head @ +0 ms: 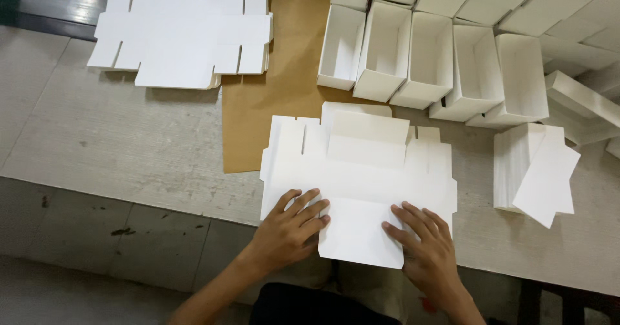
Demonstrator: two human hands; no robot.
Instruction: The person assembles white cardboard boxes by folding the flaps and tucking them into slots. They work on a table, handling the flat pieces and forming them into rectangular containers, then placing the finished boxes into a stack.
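I see the fingers [309, 210] of my left hand [289, 231] spread flat, gripping nothing, pressing a flat white die-cut cardboard box blank [358, 170]; my right hand [427, 242] lies equally open on its lower flap. The blank sits at the near edge of the grey bench [129, 144], partly over a brown paper sheet [284, 73]. Beyond stand folded white open boxes [426, 60]; a stack of flat white blanks [184, 31] lies far left.

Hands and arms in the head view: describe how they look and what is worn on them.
Both are bare: the left hand and right hand wear no gloves, rings or watch, and no sleeves show on the forearms. The fingers are slim with short nails. No markings are visible.
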